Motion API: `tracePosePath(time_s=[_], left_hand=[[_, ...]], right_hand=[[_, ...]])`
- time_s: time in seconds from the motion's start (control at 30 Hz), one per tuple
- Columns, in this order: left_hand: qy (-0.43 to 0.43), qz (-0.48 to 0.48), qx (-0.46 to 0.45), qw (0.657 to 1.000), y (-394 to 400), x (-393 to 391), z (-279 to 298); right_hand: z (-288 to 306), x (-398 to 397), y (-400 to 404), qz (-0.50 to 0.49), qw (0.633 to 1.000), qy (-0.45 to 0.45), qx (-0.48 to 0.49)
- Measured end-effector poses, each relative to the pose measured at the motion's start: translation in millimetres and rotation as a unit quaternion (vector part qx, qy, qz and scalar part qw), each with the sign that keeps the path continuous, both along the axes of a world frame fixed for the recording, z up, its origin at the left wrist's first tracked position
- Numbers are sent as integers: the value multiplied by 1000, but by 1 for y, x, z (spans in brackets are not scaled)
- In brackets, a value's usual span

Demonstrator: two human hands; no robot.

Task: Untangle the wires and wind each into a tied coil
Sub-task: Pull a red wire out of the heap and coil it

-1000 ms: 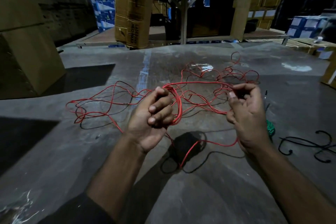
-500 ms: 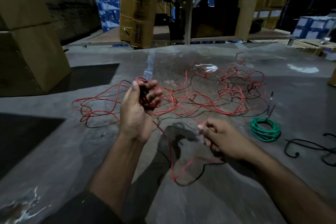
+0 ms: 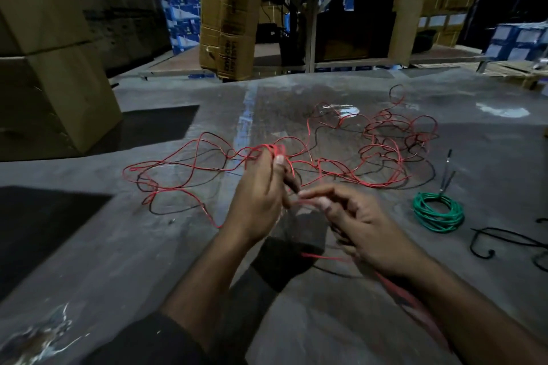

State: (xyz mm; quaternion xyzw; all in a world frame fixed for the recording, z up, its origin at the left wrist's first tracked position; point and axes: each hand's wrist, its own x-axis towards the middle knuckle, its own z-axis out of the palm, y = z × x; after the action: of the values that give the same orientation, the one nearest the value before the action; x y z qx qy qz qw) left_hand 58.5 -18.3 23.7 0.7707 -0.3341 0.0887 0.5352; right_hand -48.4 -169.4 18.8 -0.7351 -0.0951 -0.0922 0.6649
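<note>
Red wire (image 3: 367, 184) lies in loose tangled loops across the grey floor (image 3: 118, 261), spreading from left of centre to the far right, with thin black wire (image 3: 184, 210) running among the loops. A bunch of the red strands rises to the left hand (image 3: 261, 201), which grips them with curled fingers, thumb upright against the bundle. Right hand (image 3: 367, 228) sits just beside the left, lower and nearer the camera; thumb and forefinger pinch a red strand stretched between the two hands. That part is motion-blurred, so the exact contact is not sharp. More red wire trails from under the right hand back along the forearm.

Right of the tangle: a green wire coil (image 3: 437, 212), already wound, flat on the floor, apart from the red loops. A dark probe-like lead (image 3: 446, 175) lies just beyond it. Further right, another black wire (image 3: 504, 241), uncoiled, reaches the frame edge.

Cardboard boxes (image 3: 50, 68) stand at left; shelving with more boxes behind.
</note>
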Motion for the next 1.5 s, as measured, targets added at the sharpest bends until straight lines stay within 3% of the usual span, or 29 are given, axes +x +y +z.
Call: tracePosePath(time_s=[0.1,0.27,0.47,0.53,0.67,0.8,1.0,1.17,1.27,1.33,1.43,1.5], left_hand=[[-24,-21,93,995,-3,-4,-5],[91,-122,43,987,-6,-19,4],[87,-180,43,979,-10,-30,10],[132,-222,39,965,-11,-33,13],[313,-338,-65,885,-12,-36,21],[436,-408,-260,759,-5,-24,27],[450,-352,-430,699,3,-3,24],[468,-284,-550,631,20,13,27],[437,-235,-572,653,20,11,28],[391,-239,-560,690,17,7,30],[314,-190,-518,773,14,8,28],[247,-148,-434,853,10,5,25]], right_hand=[[8,4,-10,-94,993,-76,16],[6,5,-20,-178,975,-125,-42],[11,-1,-25,-241,946,-167,-137],[13,-2,-28,-254,936,-186,-159],[17,-3,-34,-255,922,-202,-212],[13,2,-31,-121,965,-117,-199],[6,7,-42,-109,942,-11,-318],[12,3,-49,-254,919,-59,-297],[13,4,-49,-276,928,-86,-237],[3,8,-42,-275,915,-89,-282],[-16,12,-27,-146,896,-65,-415],[-17,8,-16,-44,900,-48,-432]])
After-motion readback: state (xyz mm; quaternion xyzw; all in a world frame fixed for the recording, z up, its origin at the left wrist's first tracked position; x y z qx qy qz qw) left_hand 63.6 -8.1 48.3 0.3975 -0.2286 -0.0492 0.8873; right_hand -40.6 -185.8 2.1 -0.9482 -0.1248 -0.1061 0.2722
